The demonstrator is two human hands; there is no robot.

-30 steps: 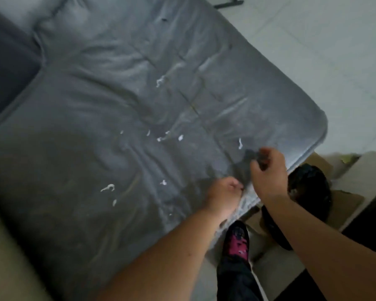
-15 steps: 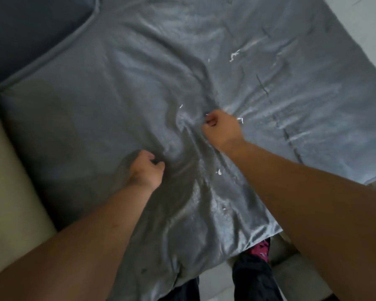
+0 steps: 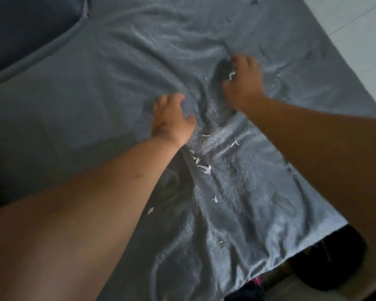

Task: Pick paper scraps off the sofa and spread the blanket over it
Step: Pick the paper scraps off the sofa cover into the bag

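A grey blanket [image 3: 96,94] covers the sofa seat and is bunched into folds between my hands. My left hand [image 3: 172,118] is curled on a fold at the centre, thumb out. My right hand [image 3: 243,83] grips the cloth a little farther away and to the right, with a white paper scrap [image 3: 231,75] at its fingertips. More paper scraps lie on the blanket nearer to me: a cluster [image 3: 205,168], one scrap [image 3: 234,143] to the right, one scrap [image 3: 215,199] lower down, and one scrap [image 3: 150,210] beside my left forearm.
A dark blue sofa cushion [image 3: 20,29] sits at the top left. Pale tiled floor [image 3: 367,29] shows at the top right. A black bag [image 3: 334,257] stands on the floor beyond the blanket's near right edge, next to a pink shoe [image 3: 257,281].
Both hands moved from the blanket's near edge to its middle and bunched the cloth. Since half a second ago the right hand went farther up and right; scraps have gathered in the folds.
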